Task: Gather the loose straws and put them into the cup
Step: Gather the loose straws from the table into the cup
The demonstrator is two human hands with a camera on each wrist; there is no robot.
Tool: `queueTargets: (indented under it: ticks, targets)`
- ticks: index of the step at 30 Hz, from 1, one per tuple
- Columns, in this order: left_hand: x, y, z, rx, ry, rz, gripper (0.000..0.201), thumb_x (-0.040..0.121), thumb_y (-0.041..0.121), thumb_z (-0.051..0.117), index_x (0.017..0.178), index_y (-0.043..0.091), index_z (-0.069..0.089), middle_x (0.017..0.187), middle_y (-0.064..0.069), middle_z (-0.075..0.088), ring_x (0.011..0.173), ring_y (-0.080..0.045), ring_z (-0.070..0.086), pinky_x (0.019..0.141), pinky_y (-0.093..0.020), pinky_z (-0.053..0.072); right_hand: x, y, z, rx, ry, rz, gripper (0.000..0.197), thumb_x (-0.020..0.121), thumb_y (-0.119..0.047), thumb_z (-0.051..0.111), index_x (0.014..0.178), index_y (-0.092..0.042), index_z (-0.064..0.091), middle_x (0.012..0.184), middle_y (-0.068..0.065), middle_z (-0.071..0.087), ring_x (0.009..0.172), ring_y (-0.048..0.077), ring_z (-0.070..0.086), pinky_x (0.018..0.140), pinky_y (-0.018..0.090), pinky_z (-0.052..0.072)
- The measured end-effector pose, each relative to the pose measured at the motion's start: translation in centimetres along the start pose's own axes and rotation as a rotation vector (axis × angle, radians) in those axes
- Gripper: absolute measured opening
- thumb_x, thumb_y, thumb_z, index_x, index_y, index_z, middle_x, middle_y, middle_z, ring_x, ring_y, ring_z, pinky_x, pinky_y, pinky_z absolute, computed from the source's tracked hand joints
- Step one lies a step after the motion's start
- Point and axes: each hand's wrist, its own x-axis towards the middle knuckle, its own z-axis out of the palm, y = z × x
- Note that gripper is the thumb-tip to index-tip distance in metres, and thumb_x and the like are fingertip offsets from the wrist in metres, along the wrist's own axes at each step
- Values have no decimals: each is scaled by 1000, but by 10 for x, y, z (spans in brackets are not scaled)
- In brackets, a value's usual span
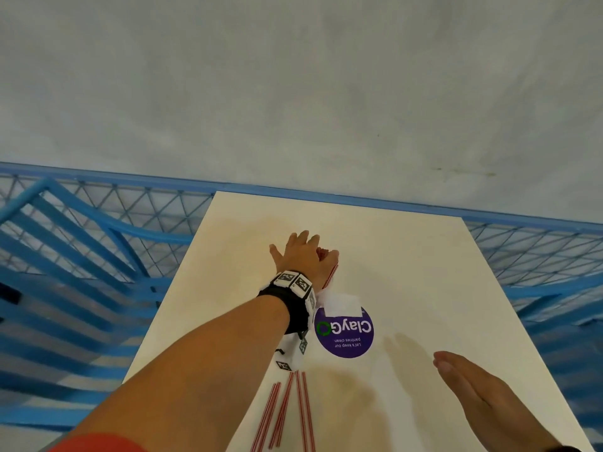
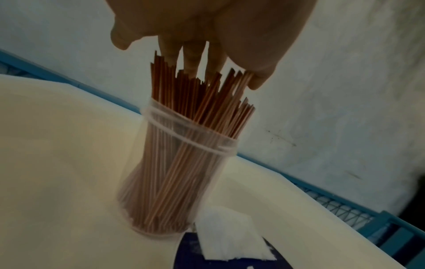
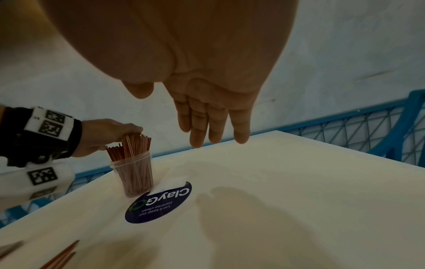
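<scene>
On the white table, left to right: left hand at 12 o'clock, fingers straight, tips resting on the straw tops in the clear cup. Head view hides the cup behind the hand; both wrist views show it upright, packed, touching the purple sticker. Loose straws lie at 6 o'clock. Right hand at 4 o'clock hovers flat, fingers extended, holding nothing.
</scene>
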Motion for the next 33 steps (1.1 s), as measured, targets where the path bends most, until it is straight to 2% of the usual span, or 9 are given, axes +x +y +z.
queueTargets:
  ticks: [3, 5, 8, 11, 13, 18, 23, 27, 33]
  targets:
    - [-8, -1, -16, -104, 39, 39, 65, 92, 59, 36, 146, 23, 34, 158, 3, 23, 146, -17, 15, 118, -52, 4, -1, 0, 3, -4, 15, -39, 39, 83, -53, 39, 118, -37, 48, 120, -17, 50, 115, 3, 43, 102, 18, 23]
    - [-20, -6, -28, -201, 114, 85, 59, 93, 52, 42, 143, 21, 40, 153, 0, 32, 141, -18, 27, 117, -44, 20, -4, 1, 7, -51, 16, -63, 27, 89, -45, 46, 114, -35, 51, 114, -16, 55, 113, 6, 48, 98, 18, 29]
    - [-50, -16, -41, -348, 215, 93, 40, 91, 41, 51, 126, 20, 54, 129, 1, 49, 114, -18, 50, 94, -33, 44, -6, -3, 18, -153, 1, -123, 37, 74, -64, 47, 98, -38, 54, 101, -19, 61, 101, 6, 58, 85, 17, 40]
    - [-86, -34, -33, -307, 188, -31, 24, 90, 39, 54, 104, 20, 59, 103, 2, 60, 89, -16, 56, 74, -26, 42, -2, -11, 41, -305, -23, -149, 19, 85, -54, 54, 90, -35, 54, 94, -12, 63, 88, 5, 59, 81, 20, 46]
    - [-111, -49, -17, -218, 89, -123, 28, 89, 43, 54, 100, 18, 61, 100, 0, 64, 90, -20, 59, 75, -29, 45, 1, -20, 61, -358, -44, -171, 15, 87, -48, 53, 89, -33, 52, 93, -10, 61, 84, 5, 56, 80, 21, 46]
    - [-171, -73, 26, 22, -250, -281, 62, 86, 66, 42, 118, 13, 52, 122, -7, 56, 111, -27, 55, 92, -36, 46, 6, -42, 104, -365, -149, -157, 14, 89, -43, 49, 92, -29, 46, 104, -5, 60, 91, 13, 54, 81, 22, 44]
    - [-196, -58, 58, 114, -313, -363, 77, 78, 75, 47, 125, 14, 47, 127, -8, 49, 115, -28, 51, 94, -37, 43, 8, -40, 119, -365, -187, -136, 15, 87, -42, 49, 91, -28, 47, 109, -3, 62, 94, 15, 55, 84, 26, 44]
    - [-199, -41, 73, 183, -264, -375, 72, 80, 65, 55, 128, 12, 42, 127, -6, 44, 117, -26, 45, 91, -39, 43, 5, -33, 121, -362, -187, -127, 14, 86, -39, 50, 92, -26, 50, 108, -3, 62, 95, 16, 56, 84, 26, 45]
    - [-200, -16, 89, 231, -282, -216, 43, 92, 23, 49, 133, 12, 41, 129, -11, 44, 115, -29, 46, 90, -39, 44, -2, -13, 113, -329, -167, -100, 14, 85, -36, 51, 91, -24, 56, 99, -5, 63, 92, 15, 57, 85, 29, 48]
